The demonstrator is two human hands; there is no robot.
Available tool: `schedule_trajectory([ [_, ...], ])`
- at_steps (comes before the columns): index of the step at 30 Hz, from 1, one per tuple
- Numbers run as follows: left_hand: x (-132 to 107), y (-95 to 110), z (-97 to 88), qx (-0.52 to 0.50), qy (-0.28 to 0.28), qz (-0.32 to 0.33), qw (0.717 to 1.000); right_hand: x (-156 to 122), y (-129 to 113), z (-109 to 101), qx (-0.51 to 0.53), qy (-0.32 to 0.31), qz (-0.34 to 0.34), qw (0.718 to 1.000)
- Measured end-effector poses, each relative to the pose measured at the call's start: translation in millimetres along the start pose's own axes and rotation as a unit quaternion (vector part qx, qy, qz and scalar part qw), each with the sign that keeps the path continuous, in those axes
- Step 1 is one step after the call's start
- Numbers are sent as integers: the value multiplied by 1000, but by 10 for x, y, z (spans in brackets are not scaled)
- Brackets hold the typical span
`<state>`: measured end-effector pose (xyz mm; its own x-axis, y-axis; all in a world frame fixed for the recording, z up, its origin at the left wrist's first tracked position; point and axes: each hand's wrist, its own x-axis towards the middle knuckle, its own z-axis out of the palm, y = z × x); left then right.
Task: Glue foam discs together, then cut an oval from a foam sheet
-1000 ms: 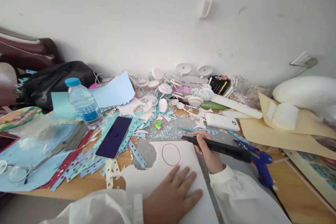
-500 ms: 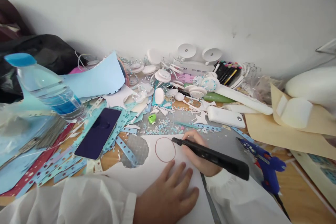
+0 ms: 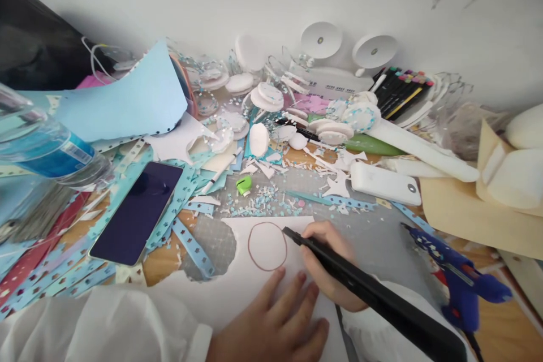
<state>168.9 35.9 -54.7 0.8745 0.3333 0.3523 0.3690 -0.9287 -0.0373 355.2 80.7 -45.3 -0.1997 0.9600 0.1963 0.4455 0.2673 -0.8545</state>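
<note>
A white sheet [image 3: 199,301] with curved cut-outs along its left edge lies on the grey cutting mat [image 3: 375,249]. A brownish circle outline [image 3: 249,253] is drawn near its top. My left hand [image 3: 275,319] rests palm down on the sheet just below the circle, fingers spread, holding nothing. In my right hand [image 3: 328,263] is a long, thick black pen-shaped tool [image 3: 382,302], held in a pinch. The tool's narrow tip is at the circle's upper right edge; whether it touches the sheet I cannot tell. Its wide rear end slants toward the lower right.
A dark phone [image 3: 136,212] and a water bottle [image 3: 55,150] are at left among patterned strips. White discs and scraps crowd the back, near black markers [image 3: 403,93]. A blue glue gun [image 3: 460,277] and a white case [image 3: 385,182] are at right; a green piece [image 3: 244,185] sits mid-mat.
The view has moved closer and tilted down slightly, so things look larger. My left hand stays flat on the sheet, and the tool tip remains near the circle's upper right.
</note>
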Motion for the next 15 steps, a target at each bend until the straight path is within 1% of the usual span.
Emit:
schedule_trajectory([
  [5,9,7,-22,-13,-13,-8,1000,3,-57,3,-37,24,-8,999],
  [9,38,-5,-54,-27,-11,-13,999,-13,-66,28,-71,32,-18,997],
  [15,81,-20,-107,-44,-24,-9,999,-43,-56,84,-90,19,-13,996],
])
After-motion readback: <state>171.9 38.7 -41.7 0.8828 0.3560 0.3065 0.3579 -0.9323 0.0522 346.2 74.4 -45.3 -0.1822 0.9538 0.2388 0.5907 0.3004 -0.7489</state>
